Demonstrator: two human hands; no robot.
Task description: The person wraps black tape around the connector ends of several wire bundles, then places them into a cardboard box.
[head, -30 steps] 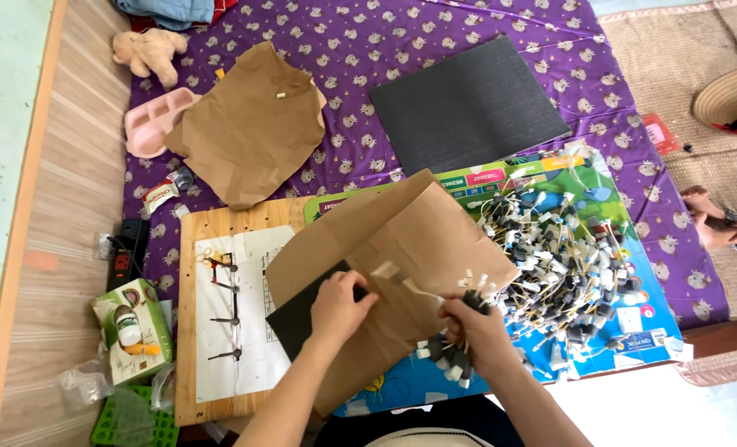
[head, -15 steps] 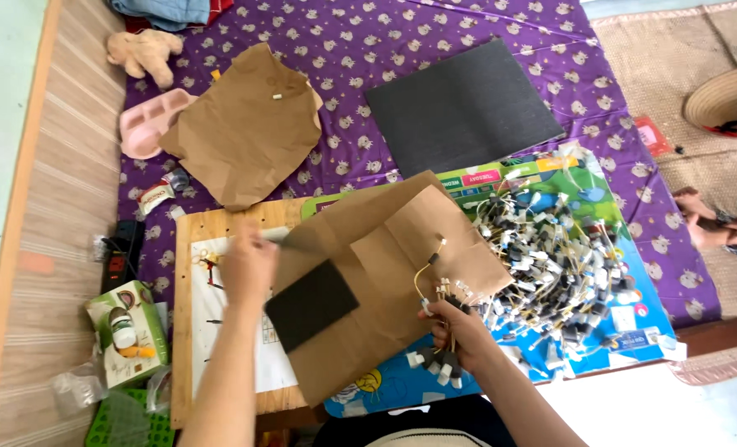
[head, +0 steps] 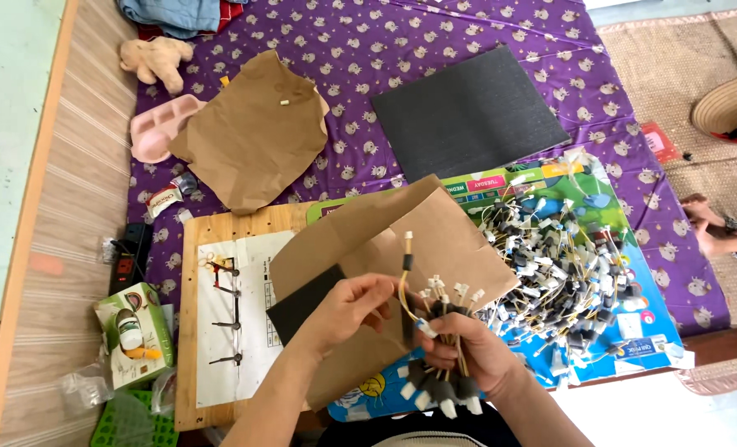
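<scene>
**Here, a bundle of short wires is being sorted over brown paper**

Here the right hand [head: 468, 352] is gripping a bundle of short yellow wires [head: 439, 331] with white and black end connectors, its grip closed tight around the middle of the bunch, connectors sticking out above and below the fist. The left hand [head: 348, 302] is reaching in just beside it, fingers pinching narrowly at one looped wire [head: 405, 273] that is rising out of the bundle, tipped with a black sleeve. Both hands are working above a folded sheet of brown paper [head: 402, 240] with a black foam square [head: 302, 302] lying on it.

What could be going wrong: the wires are crossing each other in the fist, so pulling one free is likely dragging its neighbours along or scattering them. A loosened grip would probably be dropping connectors into the large heap of similar wires [head: 559, 265] lying to the right on a colourful printed board [head: 633, 323], mixing sorted with unsorted.

Further out, a wooden peg board [head: 190, 331] is carrying a printed sheet [head: 248, 265]. Beside it an open green carton [head: 132, 331] is holding a small white bottle, and a green plastic basket [head: 132, 422] is sitting below; I cannot tell what is in it. A pink compartment tray [head: 153, 124] is partly hidden under a second brown sheet [head: 252, 136], near a dark foam sheet [head: 468, 112] on the purple cloth [head: 344, 50].
</scene>
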